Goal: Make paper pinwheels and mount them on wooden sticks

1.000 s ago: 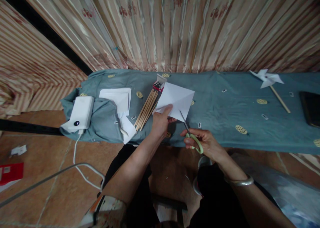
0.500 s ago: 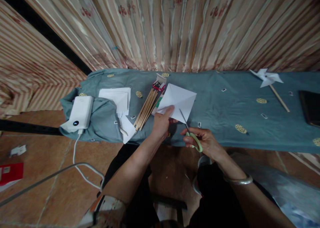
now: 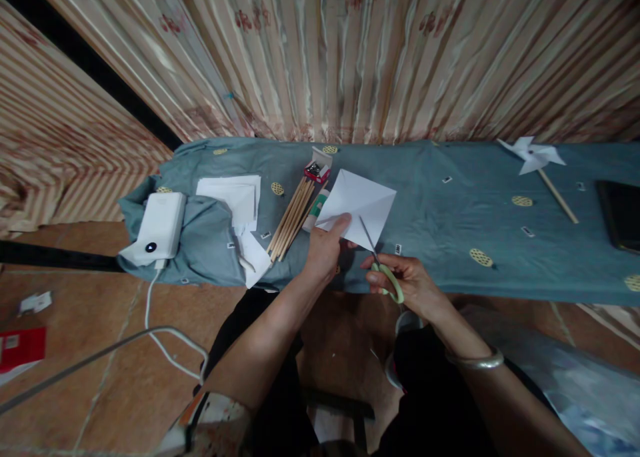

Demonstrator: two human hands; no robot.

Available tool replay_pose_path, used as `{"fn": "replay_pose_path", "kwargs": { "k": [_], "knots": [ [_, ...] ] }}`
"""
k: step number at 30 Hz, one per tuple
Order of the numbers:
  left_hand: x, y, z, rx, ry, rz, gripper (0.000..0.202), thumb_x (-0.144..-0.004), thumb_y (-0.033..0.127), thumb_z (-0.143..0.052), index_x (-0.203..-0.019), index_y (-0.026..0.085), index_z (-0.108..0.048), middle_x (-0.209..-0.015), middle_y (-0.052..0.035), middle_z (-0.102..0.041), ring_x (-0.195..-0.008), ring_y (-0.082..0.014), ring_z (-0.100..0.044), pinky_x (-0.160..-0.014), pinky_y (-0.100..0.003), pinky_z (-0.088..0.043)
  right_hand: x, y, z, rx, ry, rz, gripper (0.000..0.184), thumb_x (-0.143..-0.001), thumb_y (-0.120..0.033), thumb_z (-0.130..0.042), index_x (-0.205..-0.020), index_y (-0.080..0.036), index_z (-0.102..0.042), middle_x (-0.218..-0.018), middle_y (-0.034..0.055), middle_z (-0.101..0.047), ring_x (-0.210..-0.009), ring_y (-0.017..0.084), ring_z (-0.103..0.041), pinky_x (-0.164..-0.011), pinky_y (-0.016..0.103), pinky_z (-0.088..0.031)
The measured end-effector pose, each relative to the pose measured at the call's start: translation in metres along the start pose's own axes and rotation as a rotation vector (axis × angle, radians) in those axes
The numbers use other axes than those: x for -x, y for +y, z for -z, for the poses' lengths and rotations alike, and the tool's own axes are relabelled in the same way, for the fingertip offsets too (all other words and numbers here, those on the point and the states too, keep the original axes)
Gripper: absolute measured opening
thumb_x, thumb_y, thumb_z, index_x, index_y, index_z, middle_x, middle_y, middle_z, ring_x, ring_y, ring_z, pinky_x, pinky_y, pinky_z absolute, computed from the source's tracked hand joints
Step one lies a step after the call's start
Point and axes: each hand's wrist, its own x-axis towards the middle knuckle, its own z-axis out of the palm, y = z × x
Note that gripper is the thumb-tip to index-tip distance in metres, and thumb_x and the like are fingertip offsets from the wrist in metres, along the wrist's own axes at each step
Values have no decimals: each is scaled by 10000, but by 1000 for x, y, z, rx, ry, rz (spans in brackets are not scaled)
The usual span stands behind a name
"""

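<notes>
A white square of paper [image 3: 364, 200] with faint diagonal creases is pinched at its near left edge by my left hand [image 3: 325, 249], thumb on top and fingers mostly hidden beneath. My right hand [image 3: 407, 278] is closed around the light green handles of a pair of scissors [image 3: 389, 282]. The scissors' blade lies over the paper at its near corner, pointing toward the sheet's middle. Just left of the paper sit a green and white tube [image 3: 317, 207], a bundle of thin wooden sticks [image 3: 293, 218] and a small open red box [image 3: 318, 169] with shiny metal bits inside.
A paper pinwheel [image 3: 534, 155] on a stick lies toward the right of the cloth-covered table [image 3: 440, 227], near a dark flat object [image 3: 620, 213]. On the left are white paper sheets [image 3: 240, 200] and a white power bank [image 3: 163, 225] with a cable [image 3: 149, 303].
The paper has shifted slightly to the right and nearer, with my left hand, uncovering more of the tube. My right hand and the scissors stay almost in place.
</notes>
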Motion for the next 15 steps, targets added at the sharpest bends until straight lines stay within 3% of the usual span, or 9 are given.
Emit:
{"fn": "replay_pose_path", "kwargs": {
  "k": [6,15],
  "knots": [
    [1,-1,0,-11,-16,-14,79,-750,266,-674,-786,200,-651,-745,-18,-652,-622,-138,-551,-507,-221,-427,0,-2,-1,34,10,2,387,-545,-484,-851,-717,-183,-679,-510,-48,-553,-467,84,-479,-451,215,-389],
    [1,-1,0,-10,-33,-30,140,-724,293,-694,-808,189,-653,-800,-36,-671,-642,-143,-560,-506,-226,-432,-1,-2,-3,-22,39,-37,405,-478,-453,-884,-684,-186,-660,-522,-61,-505,-475,80,-459,-470,229,-425]
  ]
}}
